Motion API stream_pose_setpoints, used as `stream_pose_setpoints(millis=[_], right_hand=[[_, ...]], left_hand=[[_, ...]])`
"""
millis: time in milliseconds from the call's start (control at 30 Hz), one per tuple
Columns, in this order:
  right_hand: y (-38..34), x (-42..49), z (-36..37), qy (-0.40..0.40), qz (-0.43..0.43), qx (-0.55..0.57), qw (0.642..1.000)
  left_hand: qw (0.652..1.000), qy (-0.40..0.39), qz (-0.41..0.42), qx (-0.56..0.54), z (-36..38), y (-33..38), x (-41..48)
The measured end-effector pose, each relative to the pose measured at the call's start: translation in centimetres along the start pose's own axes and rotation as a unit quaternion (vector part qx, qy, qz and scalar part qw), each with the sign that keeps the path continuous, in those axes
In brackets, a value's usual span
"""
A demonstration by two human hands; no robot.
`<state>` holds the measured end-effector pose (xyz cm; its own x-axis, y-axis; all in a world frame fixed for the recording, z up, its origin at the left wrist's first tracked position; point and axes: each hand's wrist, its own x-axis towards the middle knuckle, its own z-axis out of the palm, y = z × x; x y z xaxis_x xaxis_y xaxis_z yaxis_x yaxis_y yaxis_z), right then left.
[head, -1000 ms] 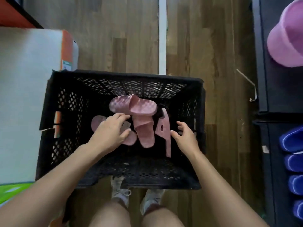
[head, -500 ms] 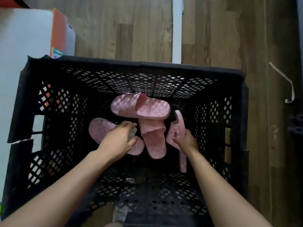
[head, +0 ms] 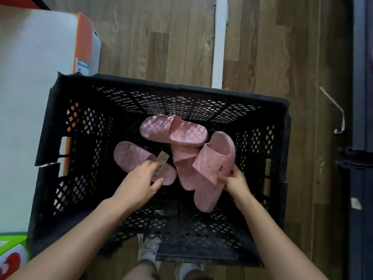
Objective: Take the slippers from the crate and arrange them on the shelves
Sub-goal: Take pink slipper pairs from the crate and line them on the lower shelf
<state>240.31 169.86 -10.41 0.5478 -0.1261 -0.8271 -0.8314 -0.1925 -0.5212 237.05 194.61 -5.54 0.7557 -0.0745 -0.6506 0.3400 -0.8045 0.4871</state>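
A black perforated crate (head: 64, 122) sits on the wood floor and holds several pink quilted slippers. My right hand (head: 235, 179) grips the strap edge of one pink slipper (head: 214, 168), which is raised and tilted sole-down over the others. My left hand (head: 141, 183) rests on the left slipper (head: 131, 158), fingers closed on its strap beside a paper tag (head: 161, 161). Another slipper (head: 173, 130) lies crosswise at the back, over a fourth slipper (head: 184, 164) that points toward me.
A white and orange box (head: 40, 81) stands against the crate's left side. A dark shelf unit (head: 361, 118) runs along the right edge. A white strip (head: 219, 41) and a scrap of tape (head: 335, 110) lie on the floor. My feet (head: 149, 251) show below the crate.
My right hand took hold of the slipper that stood on edge and turned it strap-up, lifting it. My left hand slid onto the left slipper's strap. The camera pulled back slightly.
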Motion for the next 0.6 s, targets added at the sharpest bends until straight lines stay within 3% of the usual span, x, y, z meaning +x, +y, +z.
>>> stream_pose_setpoints(millis=[100, 167, 267, 367, 600], right_hand=[[-1.4, -2.4, -0.2, -0.052, 0.001, 0.078, 0.996], [-2.2, -3.6, 0.0, -0.084, 0.004, 0.106, 0.991], [-2.9, -4.9, 0.5, -0.133, 0.014, 0.132, 0.982], [-3.3, -5.7, 1.1, -0.191, 0.019, 0.149, 0.97], [-3.7, -6.3, 1.8, -0.273, 0.026, 0.16, 0.948]], left_hand=[[0.999, -0.009, -0.011, -0.04, -0.5, 0.5, -0.9], [0.991, -0.022, -0.04, -0.124, -0.6, 1.1, -1.3], [0.944, -0.034, -0.088, -0.316, -0.4, 2.4, -1.4], [0.893, -0.068, -0.103, -0.432, -0.1, 3.5, -1.6], [0.817, -0.072, -0.123, -0.559, 0.2, 3.0, -1.0]])
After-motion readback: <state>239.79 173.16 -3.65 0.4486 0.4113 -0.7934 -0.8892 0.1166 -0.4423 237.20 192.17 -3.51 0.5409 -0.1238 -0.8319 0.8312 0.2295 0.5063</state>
